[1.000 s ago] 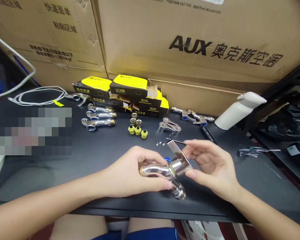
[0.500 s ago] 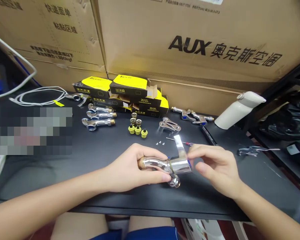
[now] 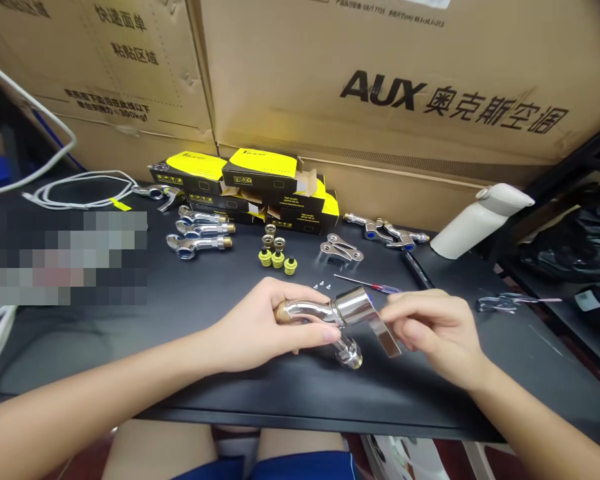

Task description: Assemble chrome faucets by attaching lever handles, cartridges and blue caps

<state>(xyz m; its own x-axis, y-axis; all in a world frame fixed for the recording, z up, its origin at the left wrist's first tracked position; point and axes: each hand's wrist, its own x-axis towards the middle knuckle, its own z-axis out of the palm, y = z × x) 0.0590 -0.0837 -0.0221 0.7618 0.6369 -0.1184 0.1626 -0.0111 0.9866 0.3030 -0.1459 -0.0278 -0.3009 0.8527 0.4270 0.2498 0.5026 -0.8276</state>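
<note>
A shiny chrome faucet valve (image 3: 313, 312) with a brass end is gripped by my left hand (image 3: 260, 327), its thumb along the near side and fingers behind. The valve's flat lever handle (image 3: 386, 337) slants down to the right from its round cap. At the lever's right side is my right hand (image 3: 430, 330), its fingers curled and thumb close to the fingertips, touching or nearly touching the lever. Behind the valve lie small screws (image 3: 322, 285) and a screwdriver (image 3: 370, 285) with a red and blue handle.
Chrome valve bodies (image 3: 200, 245), yellow-green cartridges (image 3: 278, 260), metal levers (image 3: 341, 249), and finished-looking valves (image 3: 377, 230) lie farther back. Yellow-black boxes (image 3: 260, 177) are stacked behind. A white bottle (image 3: 475, 223) and black pen-like object (image 3: 417, 270) stand or lie right.
The lever has swung from pointing up and away to pointing down toward the right. My right fingers have curled in more beside it, while my left hand keeps its hold.
</note>
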